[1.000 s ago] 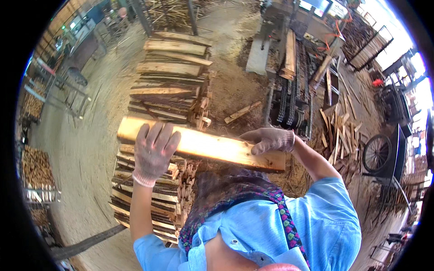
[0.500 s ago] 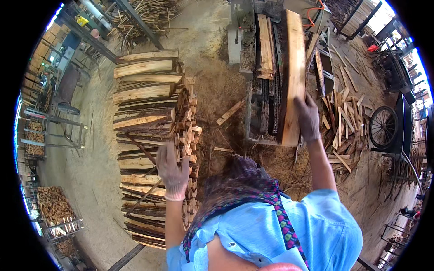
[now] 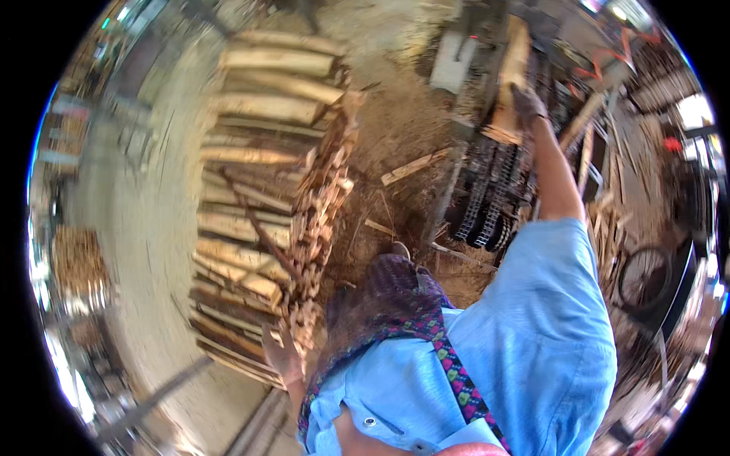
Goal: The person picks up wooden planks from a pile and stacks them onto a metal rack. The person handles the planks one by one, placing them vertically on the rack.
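My right hand (image 3: 528, 105), in a grey glove, is on the right edge of a pale wooden slab (image 3: 511, 68), its fingers bent against the wood. The slab lies lengthwise on the dark chain conveyor (image 3: 479, 201) of a machine, its near end over the chains. Low on the left, my gloved left hand (image 3: 281, 353) is apart from the slab, fingers spread and holding nothing. Beside it stands a long stack of rough, bark-edged slabs (image 3: 262, 228); whether the hand touches the stack I cannot tell.
A loose offcut (image 3: 414, 166) lies on the dusty floor between stack and machine. Right of the machine are scattered wood strips (image 3: 608, 220) and a cart with a spoked wheel (image 3: 645, 277). An orange hose (image 3: 597, 64) hangs by the machine. Motion blurs the edges.
The slab and my right hand have moved forward along the conveyor, baring the chains at its near end. My left hand has dropped back toward the stack's near end. The view has turned.
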Tool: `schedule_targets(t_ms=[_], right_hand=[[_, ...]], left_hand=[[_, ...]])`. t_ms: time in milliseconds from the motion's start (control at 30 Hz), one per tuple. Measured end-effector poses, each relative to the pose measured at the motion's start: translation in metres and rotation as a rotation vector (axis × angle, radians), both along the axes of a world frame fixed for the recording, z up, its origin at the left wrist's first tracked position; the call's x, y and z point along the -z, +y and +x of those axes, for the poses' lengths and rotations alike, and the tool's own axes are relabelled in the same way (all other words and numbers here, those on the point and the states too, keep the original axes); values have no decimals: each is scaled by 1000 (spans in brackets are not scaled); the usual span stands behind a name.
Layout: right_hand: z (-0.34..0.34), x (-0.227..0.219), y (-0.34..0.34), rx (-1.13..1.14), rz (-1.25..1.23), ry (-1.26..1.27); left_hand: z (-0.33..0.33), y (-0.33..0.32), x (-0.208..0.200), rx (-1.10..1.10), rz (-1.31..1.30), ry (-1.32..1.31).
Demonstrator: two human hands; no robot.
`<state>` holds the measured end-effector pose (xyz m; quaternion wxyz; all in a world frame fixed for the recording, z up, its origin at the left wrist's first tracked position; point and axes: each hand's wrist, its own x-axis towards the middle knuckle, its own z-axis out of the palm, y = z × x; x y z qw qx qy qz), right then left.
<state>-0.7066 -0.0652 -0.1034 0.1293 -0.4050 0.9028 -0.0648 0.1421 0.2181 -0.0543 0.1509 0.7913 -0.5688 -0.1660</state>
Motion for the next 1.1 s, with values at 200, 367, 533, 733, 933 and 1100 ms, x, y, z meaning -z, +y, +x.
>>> schedule_targets(t_ms=[200,367,533,733,933,1100], right_hand=[[-4,-10,20,-256,-189,152],[138,-75,73,-142,-702,-1],[342,-128,141,-232,-796,198],[439,-94,152,-434,-738,-191],[536,-62,165,-433,-434,-570],[581,-39,182,-507,-331,-526]], left_hand=[[51,36,40,-450,146,227],[91,58,57,-746,91,98],[159,100,118,-1051,83,151],[190,65,76,-931,120,148],[211,41,106,-824,-11,34],[219,46,121,-846,-8,116]])
